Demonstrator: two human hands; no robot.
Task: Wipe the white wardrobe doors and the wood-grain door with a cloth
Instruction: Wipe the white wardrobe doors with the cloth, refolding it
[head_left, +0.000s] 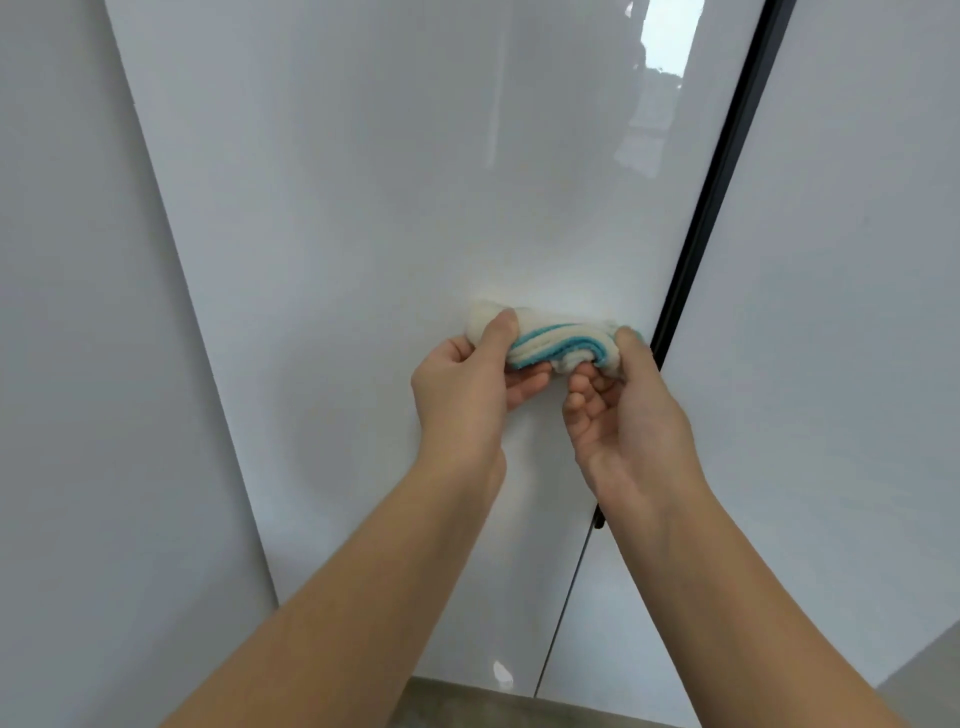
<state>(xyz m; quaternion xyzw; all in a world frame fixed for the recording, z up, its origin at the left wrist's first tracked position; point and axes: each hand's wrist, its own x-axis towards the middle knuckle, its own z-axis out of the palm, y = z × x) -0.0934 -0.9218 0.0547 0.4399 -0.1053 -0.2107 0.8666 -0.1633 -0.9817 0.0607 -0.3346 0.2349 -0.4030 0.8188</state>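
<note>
A bunched cream cloth (550, 340) with blue stripes is held in front of the glossy white wardrobe door (389, 208). My left hand (467, 379) grips its left end, thumb over the top. My right hand (618, 405) pinches its right end with thumb and curled fingers. The cloth stretches between both hands, close to the door's right edge. A second white wardrobe door (831, 312) stands to the right. No wood-grain door is in view.
A black vertical handle strip (727, 171) runs along the gap between the two doors. A plain white panel (78, 364) fills the left side. A strip of grey-brown floor (467, 701) shows at the bottom.
</note>
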